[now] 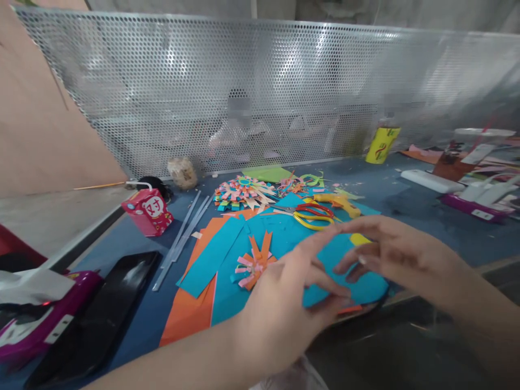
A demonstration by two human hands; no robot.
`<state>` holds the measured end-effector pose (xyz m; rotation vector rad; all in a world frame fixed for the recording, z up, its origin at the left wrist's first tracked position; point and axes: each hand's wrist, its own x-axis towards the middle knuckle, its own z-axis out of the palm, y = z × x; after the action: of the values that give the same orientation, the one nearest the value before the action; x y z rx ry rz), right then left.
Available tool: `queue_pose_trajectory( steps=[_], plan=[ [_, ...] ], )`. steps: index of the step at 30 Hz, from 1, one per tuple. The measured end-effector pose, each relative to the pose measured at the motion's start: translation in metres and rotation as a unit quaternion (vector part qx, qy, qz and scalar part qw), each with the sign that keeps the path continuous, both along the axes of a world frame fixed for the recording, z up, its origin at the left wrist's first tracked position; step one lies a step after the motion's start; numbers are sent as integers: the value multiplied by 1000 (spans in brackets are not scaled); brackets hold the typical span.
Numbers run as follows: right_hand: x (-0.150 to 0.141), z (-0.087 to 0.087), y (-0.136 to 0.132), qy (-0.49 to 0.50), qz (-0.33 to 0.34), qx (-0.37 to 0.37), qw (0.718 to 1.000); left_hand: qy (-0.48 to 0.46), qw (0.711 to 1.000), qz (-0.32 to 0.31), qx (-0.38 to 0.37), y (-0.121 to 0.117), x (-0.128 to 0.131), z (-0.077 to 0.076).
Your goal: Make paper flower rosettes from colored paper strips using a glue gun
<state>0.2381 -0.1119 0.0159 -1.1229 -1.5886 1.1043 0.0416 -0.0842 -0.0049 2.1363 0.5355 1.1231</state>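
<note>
My left hand (290, 295) hovers over the front edge of a blue paper sheet (227, 303), its fingers bent and apart. Facing it is my right hand (377, 244), fingers curled loosely and spread, with the index fingertips meeting or nearly so. I see nothing held in either hand. A small fringed paper flower (255, 264) in orange, pink and blue lies just beyond my left hand. Behind the hands are scissors with red and yellow handles (312, 216) and a yellow glue gun (339, 203). Orange paper (182, 317) shows under the blue sheets.
Paper flowers (244, 192) and scraps lie at the back. Glue sticks (182, 238), a pink drink box (148, 211), a black phone-like slab (97, 319) and a purple power strip (60, 309) are left. A perforated metal screen (182, 81) borders the table; a yellow-labelled bottle (382, 143) stands right.
</note>
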Motion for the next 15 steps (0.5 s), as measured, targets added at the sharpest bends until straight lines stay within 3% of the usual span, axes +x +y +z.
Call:
queue_pose_trajectory(
  steps=[4, 11, 15],
  plan=[
    [5, 4, 3, -11, -27, 17, 999, -19, 999, 38, -31, -14, 0, 4],
    [-19, 10, -15, -62, -33, 100, 993, -108, 955, 4, -277, -7, 6, 24],
    [-24, 11, -14, -94, -33, 121, 988, -127, 954, 0, -271, -8, 4, 22]
  ],
)
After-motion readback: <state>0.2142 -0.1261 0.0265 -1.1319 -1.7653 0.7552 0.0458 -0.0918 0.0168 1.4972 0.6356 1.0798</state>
